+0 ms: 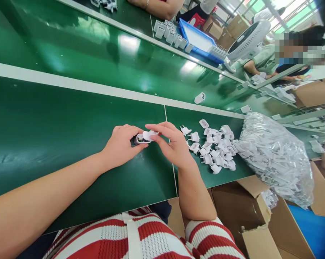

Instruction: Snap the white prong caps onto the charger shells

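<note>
My left hand [123,144] is closed round a small white charger body [139,139] with a dark open end, held just above the green table [70,118]. My right hand [171,142] pinches a white plug piece [149,135] and holds it against the top of that body. Both hands meet near the middle of the table's front section. A loose heap of white plug pieces [215,147] lies just right of my right hand.
A clear plastic bag full of white parts [272,154] lies at the right. Open cardboard boxes [248,212] stand below the table edge. One white charger [199,98] lies on the green belt behind. Across the belt are a blue tray [197,37], a fan [247,39] and other people.
</note>
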`<state>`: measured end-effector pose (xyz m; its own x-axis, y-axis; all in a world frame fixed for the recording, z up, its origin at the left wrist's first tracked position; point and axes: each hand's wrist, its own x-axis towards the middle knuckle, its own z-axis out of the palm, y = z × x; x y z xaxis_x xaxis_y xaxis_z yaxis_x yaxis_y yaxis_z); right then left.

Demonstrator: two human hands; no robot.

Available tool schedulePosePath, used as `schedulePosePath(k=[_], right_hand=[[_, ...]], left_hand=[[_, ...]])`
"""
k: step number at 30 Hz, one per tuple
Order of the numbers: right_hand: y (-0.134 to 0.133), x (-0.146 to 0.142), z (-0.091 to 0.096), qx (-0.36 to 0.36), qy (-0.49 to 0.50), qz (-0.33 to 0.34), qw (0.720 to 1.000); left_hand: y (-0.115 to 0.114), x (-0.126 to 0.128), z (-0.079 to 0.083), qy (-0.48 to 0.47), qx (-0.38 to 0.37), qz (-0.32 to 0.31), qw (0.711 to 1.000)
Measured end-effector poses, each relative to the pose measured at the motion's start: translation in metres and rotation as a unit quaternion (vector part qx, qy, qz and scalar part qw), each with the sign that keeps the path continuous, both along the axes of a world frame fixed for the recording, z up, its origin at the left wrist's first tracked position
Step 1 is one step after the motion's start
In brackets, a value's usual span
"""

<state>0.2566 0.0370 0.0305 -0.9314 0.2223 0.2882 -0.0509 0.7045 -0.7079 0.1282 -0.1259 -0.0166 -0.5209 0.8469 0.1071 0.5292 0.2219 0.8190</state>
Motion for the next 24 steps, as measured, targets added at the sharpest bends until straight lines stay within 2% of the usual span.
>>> schedulePosePath(k=[5,9,12,15,20,21,24], right_hand=[[0.001,-0.002,-0.005,-0.07,0.015,-0.064,0.995],[0.003,-0.003,-0.005,-0.183,0.026,-0.116,0.976],[0.003,-0.005,-0.004,-0.256,0.029,-0.121,0.959],[0.001,-0.006,-0.002,-0.293,0.019,-0.124,0.948],[0.0,-0.006,-0.001,-0.323,0.006,-0.131,0.937],[0.0,-0.006,-0.001,-0.333,0.004,-0.13,0.934],[0.0,-0.006,0.0,-0.353,-0.007,-0.13,0.926]], left_hand=[[-0.005,-0.003,0.0,-0.016,0.017,-0.036,0.999],[-0.006,-0.007,0.001,-0.06,0.0,-0.067,0.996],[-0.004,-0.007,0.002,-0.06,0.023,-0.032,0.997],[-0.005,-0.011,0.003,-0.066,0.03,0.015,0.997],[-0.01,-0.023,0.006,-0.081,-0.007,-0.063,0.995],[-0.009,-0.023,0.007,-0.086,-0.017,-0.057,0.995],[-0.004,-0.018,0.009,-0.077,-0.026,0.019,0.997]])
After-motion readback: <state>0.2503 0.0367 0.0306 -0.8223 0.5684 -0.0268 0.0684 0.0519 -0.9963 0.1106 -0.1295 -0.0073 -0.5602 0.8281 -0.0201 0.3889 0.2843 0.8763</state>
